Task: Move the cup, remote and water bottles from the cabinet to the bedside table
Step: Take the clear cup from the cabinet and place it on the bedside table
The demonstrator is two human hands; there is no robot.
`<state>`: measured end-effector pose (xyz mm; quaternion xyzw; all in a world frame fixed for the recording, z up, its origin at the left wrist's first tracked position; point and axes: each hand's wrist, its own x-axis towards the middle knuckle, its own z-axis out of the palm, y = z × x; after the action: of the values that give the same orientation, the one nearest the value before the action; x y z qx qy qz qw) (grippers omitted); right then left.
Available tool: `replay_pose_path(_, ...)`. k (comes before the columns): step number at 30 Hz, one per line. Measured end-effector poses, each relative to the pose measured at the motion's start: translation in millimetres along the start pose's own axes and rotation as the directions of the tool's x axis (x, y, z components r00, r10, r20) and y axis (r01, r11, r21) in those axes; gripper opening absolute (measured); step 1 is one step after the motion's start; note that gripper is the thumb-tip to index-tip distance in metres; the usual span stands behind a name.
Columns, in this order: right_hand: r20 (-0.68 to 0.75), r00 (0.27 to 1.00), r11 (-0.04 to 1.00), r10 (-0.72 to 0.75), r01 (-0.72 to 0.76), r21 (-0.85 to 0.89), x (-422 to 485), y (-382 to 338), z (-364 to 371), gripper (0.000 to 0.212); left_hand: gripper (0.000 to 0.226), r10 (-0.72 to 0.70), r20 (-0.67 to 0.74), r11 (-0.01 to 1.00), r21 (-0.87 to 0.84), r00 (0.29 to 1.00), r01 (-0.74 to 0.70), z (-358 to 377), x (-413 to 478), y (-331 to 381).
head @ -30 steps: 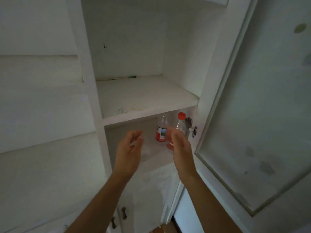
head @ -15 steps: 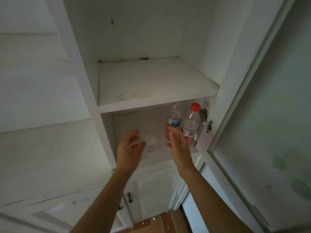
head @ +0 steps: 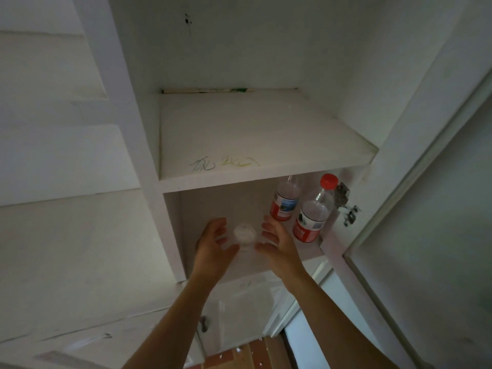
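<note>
Between the spread fingers [head: 219, 227] of my left hand [head: 213, 245] and my right hand [head: 278, 247] stood the small clear cup [head: 244, 235], upright and equally near both. I could not tell whether either hand touched it. The red-labelled clear plastic water bottles [head: 310, 219] stood just right of my right fingers.

The white cabinet [head: 127, 129] shows two shelves. The lower shelf [head: 312, 253] carries a clear cup [head: 245, 235], upright, near the front and left of the middle. To its right, well apart from it, stands the front bottle [head: 311, 217], a plastic one with a red cap and red label, close to the right wall. Just beside it, behind and to the left, stands the rear bottle [head: 285, 206], its top hidden by the upper shelf [head: 266, 129]. The upper shelf bears a grey-green scribble [head: 202, 165] and a yellow scribble [head: 241, 162] near its front edge, and a green smear [head: 239, 89] along its back edge.
</note>
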<state>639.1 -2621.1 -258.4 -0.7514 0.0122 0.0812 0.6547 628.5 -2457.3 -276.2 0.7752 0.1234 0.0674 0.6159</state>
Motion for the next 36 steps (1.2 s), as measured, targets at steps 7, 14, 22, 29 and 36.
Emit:
replay_pose_path(7, 0.032, 0.999, 1.000, 0.010, -0.010, -0.009, 17, 12, 11, 0.071, 0.069, -0.034, 0.109, 0.999, 0.012, 0.993, 0.033, 6, 17, -5)
replay_pose_path(14, 0.041, 0.999, 1.000, 0.008, -0.008, 0.009, 22, 15, 12, 0.062, 0.061, -0.032, 0.132, 0.999, -0.003, 0.991, 0.033, 9, 20, -5)
replay_pose_path(22, 0.011, 1.000, 0.999, 0.013, -0.013, 0.047, 13, 8, 13, 0.060, 0.059, 0.044, 0.159, 0.999, 0.023, 0.986, -0.048, 0, 9, 1)
replay_pose_path(29, 0.005, 0.999, 0.998, -0.032, 0.032, 0.055, -7, -7, 8, 0.058, 0.047, 0.195, 0.182, 0.977, 0.054, 0.964, -0.208, -13, -9, 19)
replay_pose_path(36, 0.030, 0.993, 0.991, -0.118, 0.116, 0.067, -30, -23, 1, 0.059, 0.048, 0.267, 0.155, 0.961, 0.026, 0.951, -0.274, -21, -32, 38)
